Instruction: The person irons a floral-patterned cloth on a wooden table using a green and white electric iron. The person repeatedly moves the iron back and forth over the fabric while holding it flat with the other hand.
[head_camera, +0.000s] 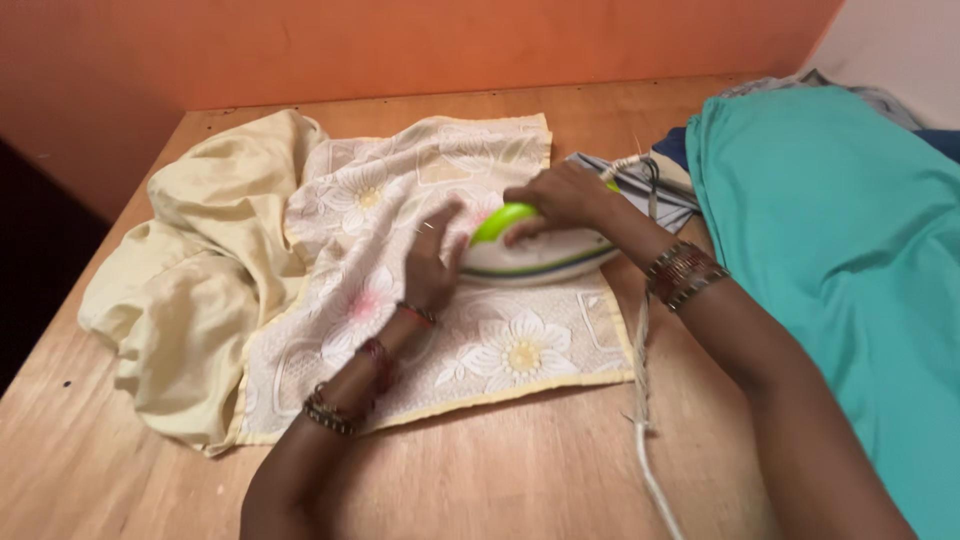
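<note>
Orange walls back a wooden worktop (520, 470). On it the iron (535, 250) lies left-right across the floral cloth (480, 350), right hand (560, 200) clasping its handle, left hand (432, 262) pressed flat just left of its tip.

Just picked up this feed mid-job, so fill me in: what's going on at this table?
A person is ironing. The right hand grips the green handle of a white and green iron resting on a floral cloth spread on the wooden table. The left hand lies flat on the cloth right beside the iron. A crumpled cream cloth lies to the left, a teal cloth to the right, and the iron's cord trails toward the near edge.
</note>
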